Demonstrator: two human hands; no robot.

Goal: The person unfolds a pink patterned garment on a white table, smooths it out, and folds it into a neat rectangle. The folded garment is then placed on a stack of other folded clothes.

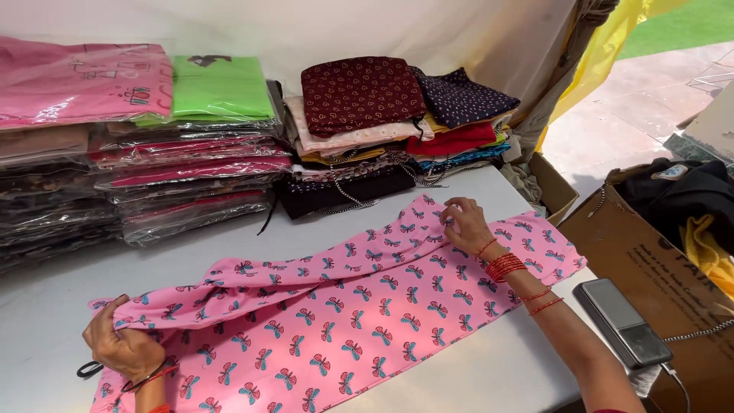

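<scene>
1. While the pink butterfly-print garment [336, 321] lies spread across the white bench [474, 375], both hands work at its upper fold.
2. At the garment's near-left end, the left hand [122, 348] has its grip clamped on a bunched edge of the cloth, fingers curled over it.
3. At the far-right end, the right hand [465, 224] has its grip pinched together on the folded edge, with red bangles [505, 267] on the wrist.
4. Part of the cloth is folded over in a long band running between the two hands.
5. Stacks of plastic-wrapped clothes [138, 153] stand at the back left of the bench, with a pile of folded printed fabrics [390, 130] beside them.
6. A dark phone-like device [623, 321] rests near the right forearm, beside an open cardboard box [650, 260] holding dark and yellow cloth.
</scene>
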